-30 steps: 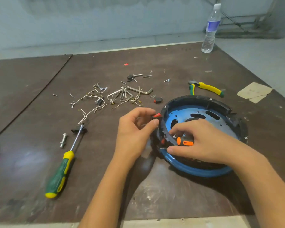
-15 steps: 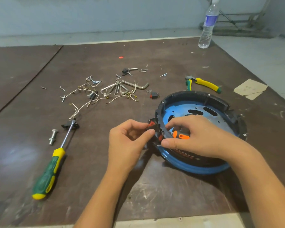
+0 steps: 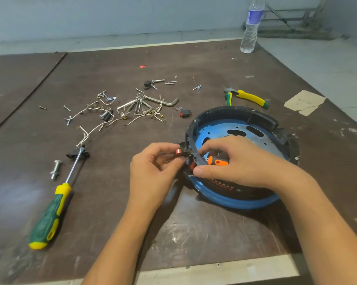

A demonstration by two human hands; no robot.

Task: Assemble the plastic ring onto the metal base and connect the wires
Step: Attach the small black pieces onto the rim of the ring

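The blue metal base [image 3: 245, 202] lies on the dark table with the black plastic ring [image 3: 233, 112] seated around its rim. My left hand [image 3: 152, 167] pinches a small black switch with a red face [image 3: 180, 151] against the ring's left outer wall. My right hand [image 3: 239, 161] reaches over the ring, thumb outside and fingers inside, gripping the ring wall beside orange parts [image 3: 220, 162]. White wires [image 3: 95, 128] lie loose in the pile at the left, apart from the base.
A green and yellow screwdriver [image 3: 50, 214] lies at the left, a bolt [image 3: 55, 169] beside it. Hex keys [image 3: 152, 103], screws and another switch [image 3: 185, 113] are scattered behind. Pliers [image 3: 247, 97], cardboard [image 3: 304, 102] and a water bottle [image 3: 251, 25] stand further back.
Both hands stayed at the ring's left wall. My left hand's fingers shifted, and the switch's red face now shows between them. The camera view shifted slightly.
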